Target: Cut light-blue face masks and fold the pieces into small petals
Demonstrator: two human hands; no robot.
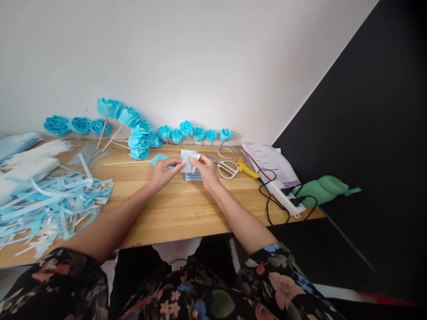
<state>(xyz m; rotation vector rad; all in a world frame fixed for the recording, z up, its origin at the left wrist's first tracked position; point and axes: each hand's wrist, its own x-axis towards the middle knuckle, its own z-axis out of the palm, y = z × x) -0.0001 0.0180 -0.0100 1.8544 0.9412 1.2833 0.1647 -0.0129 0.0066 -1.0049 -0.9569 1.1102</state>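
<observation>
Pale paper piece (pixel 188 160), perhaps folded, pinched between left hand (pixel 164 171) and right hand (pixel 207 169).

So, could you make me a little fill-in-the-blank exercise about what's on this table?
1. The left hand and right hand pinch one pale sheet of ____.
2. The scissors lie on the table just to the ____ of the right hand.
3. The roses lined up along the wall are all ____ in colour.
4. The heap of cut strips lies on the table's ____ side.

Missing words: paper; right; blue; left.
</observation>
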